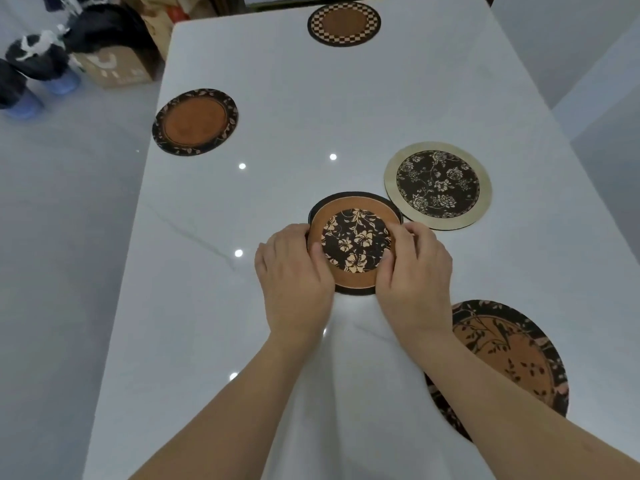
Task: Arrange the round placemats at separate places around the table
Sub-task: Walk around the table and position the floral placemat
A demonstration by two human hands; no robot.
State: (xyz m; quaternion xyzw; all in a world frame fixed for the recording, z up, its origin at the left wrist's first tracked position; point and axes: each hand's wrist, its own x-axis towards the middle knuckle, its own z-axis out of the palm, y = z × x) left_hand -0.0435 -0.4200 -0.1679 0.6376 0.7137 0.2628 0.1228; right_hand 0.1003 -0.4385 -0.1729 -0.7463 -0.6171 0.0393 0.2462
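Head view, from left to right: a leaf-rimmed placemat [195, 121] lies near the table's [277, 81] left edge, a checkered placemat [344, 24] at the far end. My left hand [294, 271] and right hand [412, 268] pinch the flower-centred placemat [356, 240] atop a small stack. A cream-rimmed placemat [438, 185] touches it; a bird-patterned placemat [512, 358] sits nearest right.

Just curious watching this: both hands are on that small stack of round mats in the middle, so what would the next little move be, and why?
Probably lift the top orange-rimmed round mat with the black flowered centre off the dark-edged mat beneath. Both the left hand and right hand pinch its edges, and the white table has room on its near left side.
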